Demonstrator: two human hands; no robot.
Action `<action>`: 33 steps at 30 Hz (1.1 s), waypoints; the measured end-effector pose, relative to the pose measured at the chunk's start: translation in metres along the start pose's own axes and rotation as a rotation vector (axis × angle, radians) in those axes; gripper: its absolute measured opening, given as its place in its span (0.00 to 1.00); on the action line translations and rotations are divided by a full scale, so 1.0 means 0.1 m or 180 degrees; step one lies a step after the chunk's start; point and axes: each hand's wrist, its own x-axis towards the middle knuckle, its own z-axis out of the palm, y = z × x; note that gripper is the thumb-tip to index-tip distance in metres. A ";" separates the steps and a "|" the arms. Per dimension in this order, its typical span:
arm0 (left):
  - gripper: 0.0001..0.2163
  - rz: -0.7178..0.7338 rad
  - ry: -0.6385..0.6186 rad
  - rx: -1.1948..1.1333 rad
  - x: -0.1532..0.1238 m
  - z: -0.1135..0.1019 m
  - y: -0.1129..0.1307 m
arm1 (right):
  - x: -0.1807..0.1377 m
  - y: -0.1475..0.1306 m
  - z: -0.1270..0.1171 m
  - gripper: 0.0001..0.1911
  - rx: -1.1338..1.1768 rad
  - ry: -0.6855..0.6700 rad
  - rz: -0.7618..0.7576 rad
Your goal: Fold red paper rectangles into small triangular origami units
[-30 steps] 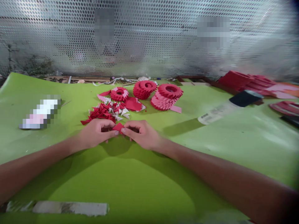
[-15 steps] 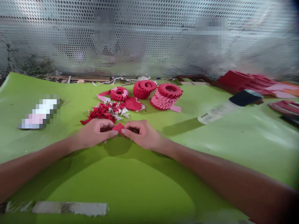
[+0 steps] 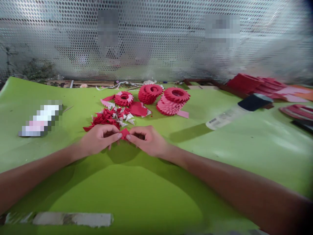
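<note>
Between my two hands is a small red piece of folded paper [image 3: 125, 133]. My left hand [image 3: 101, 138] pinches its left side with thumb and fingers, and my right hand [image 3: 148, 140] pinches its right side. Just beyond my left hand lies a heap of red folded paper pieces [image 3: 105, 118], with white ones [image 3: 126, 119] at its right. Behind them sits a stack of flat red paper [image 3: 138, 109]. A small red and pink paper ring [image 3: 123, 98] stands beside a red coiled paper piece [image 3: 149, 93] and a taller pink and red one [image 3: 172, 101].
A bottle with a dark cap [image 3: 238, 111] lies on its side at the right. Stacked red paper [image 3: 254, 85] fills the far right corner. A blurred-out flat object [image 3: 40, 120] rests at the left. Behind the green table [image 3: 122, 192] rises a perforated metal sheet [image 3: 151, 49].
The red paper between my fingertips has turned slightly and now shows a more diamond-like shape. Both hands keep almost the same place.
</note>
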 end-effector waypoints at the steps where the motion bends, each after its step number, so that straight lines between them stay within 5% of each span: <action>1: 0.19 -0.0005 0.0002 0.0006 0.00 0.00 0.01 | 0.00 0.00 0.00 0.15 -0.0016 -0.0006 0.0012; 11: 0.17 -0.0200 -0.0065 0.0049 -0.02 0.01 0.04 | -0.01 -0.02 0.00 0.15 -0.0007 -0.0072 0.0028; 33: 0.15 0.0205 -0.0052 -0.0172 0.01 0.00 -0.01 | 0.01 -0.02 0.00 0.15 0.0221 -0.0120 0.0103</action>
